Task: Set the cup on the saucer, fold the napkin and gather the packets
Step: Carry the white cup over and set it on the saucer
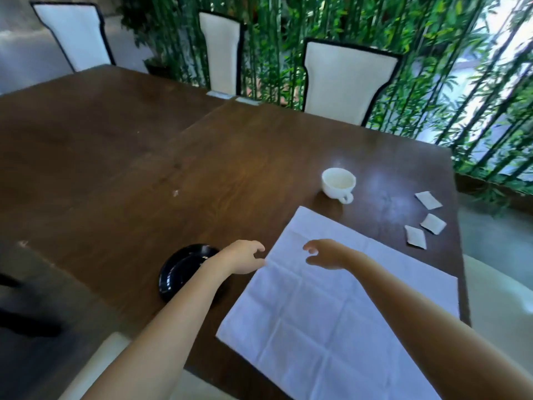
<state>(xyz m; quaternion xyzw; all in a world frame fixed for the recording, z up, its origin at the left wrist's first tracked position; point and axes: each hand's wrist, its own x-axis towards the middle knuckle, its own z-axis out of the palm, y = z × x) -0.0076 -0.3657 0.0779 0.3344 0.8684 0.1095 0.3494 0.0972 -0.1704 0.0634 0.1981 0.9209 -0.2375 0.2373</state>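
A white napkin lies unfolded and flat on the dark wooden table, creased into squares. An empty white cup stands upright beyond its far corner, handle toward me. A black saucer rests left of the napkin, partly hidden by my left forearm. Three white packets lie scattered near the table's right edge. My left hand hovers at the napkin's left edge, fingers curled apart, holding nothing. My right hand hovers over the napkin's upper part, fingers spread and empty.
Three white high-backed chairs stand along the far side, with green bamboo behind them. A seam joins a second table on the left. A pale chair seat sits below the near edge.
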